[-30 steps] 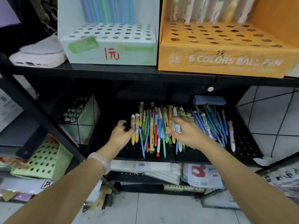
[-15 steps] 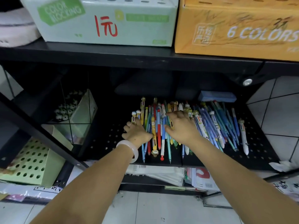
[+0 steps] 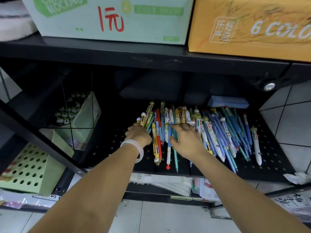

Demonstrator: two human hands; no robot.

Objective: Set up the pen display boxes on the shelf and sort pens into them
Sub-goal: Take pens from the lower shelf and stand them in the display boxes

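Pens (image 3: pixel 193 130) lay in a loose heap on the black perforated lower shelf (image 3: pixel 277 157), barrels mostly running front to back, and both hands were in the left part of that heap. The left hand (image 3: pixel 138 134), with a pale bangle (image 3: pixel 134 147) at the wrist, had its fingers curled around a few pens at the pile's left edge, by the yellow capped ones. The right hand (image 3: pixel 186 140) lay over the middle of the pile, thumb against a blue-and-white pen, fingers bent down over the barrels; whether it had truly closed on any of them I could not tell, since the fingertips were hidden among the pens.

Judging by this, the step in hand was gathering a bunch of one kind to carry up to a box. To do it well, the hands would do best to square the pens so the ends line up before lifting, and to take only matching ones, because thick six-colour pens and slim blue ones were mixed and crossed over each other to the right. A bunch lifted crooked would likely shed pens off the shelf's front edge.

Above, on the upper shelf (image 3: pixel 101 47), stood a pale green display box (image 3: pixel 109 19) with red handwriting and an orange display box (image 3: pixel 252 27) just beside it. Lower left sat a green holed box (image 3: pixel 30 169), tilted.
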